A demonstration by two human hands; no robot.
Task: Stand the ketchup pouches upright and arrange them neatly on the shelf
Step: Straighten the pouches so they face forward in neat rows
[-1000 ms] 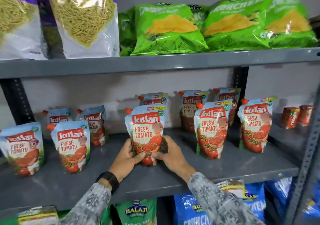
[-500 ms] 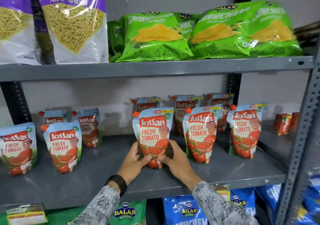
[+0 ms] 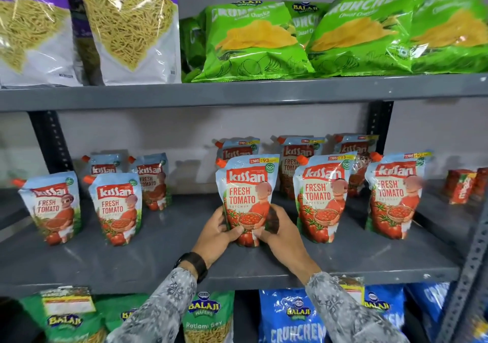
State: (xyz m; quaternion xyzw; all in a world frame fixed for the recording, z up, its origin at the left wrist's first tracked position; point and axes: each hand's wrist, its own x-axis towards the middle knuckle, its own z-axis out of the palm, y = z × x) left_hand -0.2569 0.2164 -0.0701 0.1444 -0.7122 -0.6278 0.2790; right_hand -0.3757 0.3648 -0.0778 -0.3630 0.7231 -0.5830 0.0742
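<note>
A blue-and-red ketchup pouch stands upright at the middle of the grey shelf. My left hand grips its lower left side and my right hand its lower right side. Two more pouches stand upright to its right, with three behind them. To the left, two pouches stand in front and two behind. A gap separates the left group from the held pouch.
Small red cartons sit at the shelf's far right. Green chip bags and purple sev bags fill the shelf above. Blue and green snack bags sit below. A grey upright post runs down the right front.
The view has drifted a little. Both hands stay clamped on the middle pouch, which stands at about the same spot on the shelf.
</note>
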